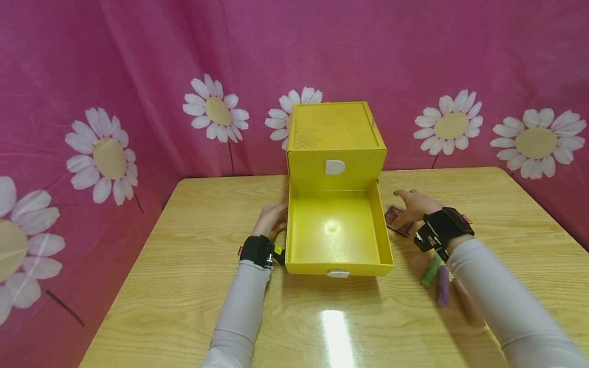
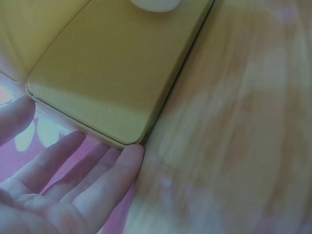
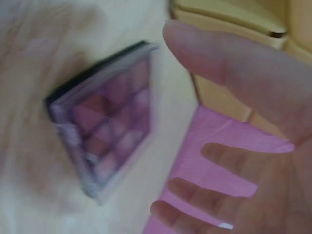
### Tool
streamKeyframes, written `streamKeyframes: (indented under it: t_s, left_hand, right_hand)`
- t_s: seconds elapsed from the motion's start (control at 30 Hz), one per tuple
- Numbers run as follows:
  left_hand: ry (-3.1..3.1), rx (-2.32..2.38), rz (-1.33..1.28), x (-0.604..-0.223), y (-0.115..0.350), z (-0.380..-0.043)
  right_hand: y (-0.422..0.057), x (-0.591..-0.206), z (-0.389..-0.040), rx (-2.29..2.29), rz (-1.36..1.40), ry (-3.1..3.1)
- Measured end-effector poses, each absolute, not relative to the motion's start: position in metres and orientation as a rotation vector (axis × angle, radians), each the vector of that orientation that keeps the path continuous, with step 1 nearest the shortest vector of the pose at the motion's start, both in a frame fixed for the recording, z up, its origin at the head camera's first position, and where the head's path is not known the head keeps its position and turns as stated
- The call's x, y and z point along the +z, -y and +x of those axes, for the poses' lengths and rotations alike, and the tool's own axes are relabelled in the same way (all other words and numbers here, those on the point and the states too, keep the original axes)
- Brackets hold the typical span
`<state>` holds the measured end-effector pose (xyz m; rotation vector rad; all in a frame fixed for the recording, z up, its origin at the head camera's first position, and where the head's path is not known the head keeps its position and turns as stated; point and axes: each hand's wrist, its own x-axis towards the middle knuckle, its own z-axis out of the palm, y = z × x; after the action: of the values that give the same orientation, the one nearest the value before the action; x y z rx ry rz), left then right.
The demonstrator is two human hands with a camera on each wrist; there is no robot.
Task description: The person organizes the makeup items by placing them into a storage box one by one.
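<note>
A yellow box (image 1: 337, 128) is stood near the middle of the table's (image 1: 207, 220) far edge, its upper compartment closed and its lower drawer (image 1: 333, 232) pulled out toward the near edge. Only the drawer's bare yellow floor is seen inside. A white tab is fixed to each front, the upper one (image 1: 335, 167) and the lower one (image 1: 338, 274).

The left hand (image 1: 272, 219) is placed on the side toward the table's left edge. Its fingers (image 2: 109, 187) are extended and spread, with fingertips set against the yellow edge; nothing is grasped by them.

The right hand (image 1: 417, 206) is held over the palette (image 1: 399, 221), which is located on the table just beside the drawer, on the side toward the right edge. In the right wrist view the fingers are released and parted, and the palette, blurred, is seen apart from them; its pinkish pans are shown under a clear cover.

Nearer the near edge, a green marker (image 1: 430, 271), a purple marker (image 1: 443, 285) and a brown stick (image 1: 467, 301) are laid side by side, the stick partly hidden by the right sleeve (image 1: 511, 296).
</note>
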<state>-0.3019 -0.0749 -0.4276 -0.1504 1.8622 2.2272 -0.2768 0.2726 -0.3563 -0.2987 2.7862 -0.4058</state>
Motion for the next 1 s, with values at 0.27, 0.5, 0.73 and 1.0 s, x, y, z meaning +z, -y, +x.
streamKeyframes:
  t_s: [0.27, 0.5, 0.73, 1.0]
  left_hand:
    - [-1.849, 2.239, -0.161, -0.426, 0.075, -0.302]
    - [-1.864, 2.220, -0.154, -0.428, 0.075, -0.302]
    - [-1.859, 2.229, -0.156, -0.428, 0.074, -0.302]
    - [-1.862, 2.224, -0.148, -0.428, 0.075, -0.302]
  right_hand:
    - [-0.278, -0.377, -0.284, -0.473, -0.308, -2.708]
    - [-0.283, -0.392, -0.286, -0.592, -0.234, -2.666]
    - [-0.280, -0.391, -0.284, -0.572, -0.233, -2.722]
    - [-0.285, -0.394, -0.286, -0.516, -0.328, -2.779]
